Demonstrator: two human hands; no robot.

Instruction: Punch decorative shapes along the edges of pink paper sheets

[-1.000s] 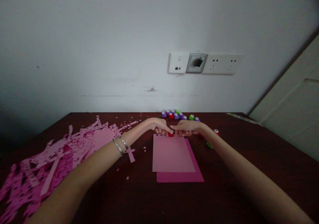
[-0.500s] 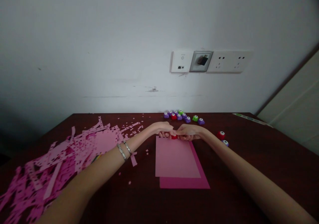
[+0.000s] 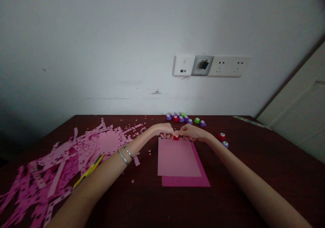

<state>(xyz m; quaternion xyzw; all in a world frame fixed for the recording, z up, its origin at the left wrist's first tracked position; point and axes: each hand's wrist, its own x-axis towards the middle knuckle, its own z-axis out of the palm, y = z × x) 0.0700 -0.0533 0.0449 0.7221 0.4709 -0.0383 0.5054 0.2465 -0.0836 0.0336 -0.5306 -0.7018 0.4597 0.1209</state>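
Observation:
A red craft punch [image 3: 176,138] sits at the far edge of a light pink sheet of paper [image 3: 177,158]. My left hand [image 3: 165,130] is closed on the punch from the left, its thumb pressing on top. From the right, my right hand [image 3: 191,132] is closed at the same punch, its fingers partly hidden and curled over the paper's far edge. Small holes show along that edge, left of the punch. Under the light sheet lies a darker pink sheet [image 3: 186,182], sticking out at the right and near sides.
Several purple, green and red punches [image 3: 202,123] stand near the wall. Another red punch [image 3: 221,136] and a purple punch [image 3: 225,144] are beside my right forearm. Pink paper scraps [image 3: 68,160] and a yellow cutter knife [image 3: 88,171] lie left. Wall sockets [image 3: 225,66] are behind.
The view has shifted slightly, and the yellow cutter knife shows more beside my left forearm. Both hands stay at the red punch; the right wrist looks a little raised.

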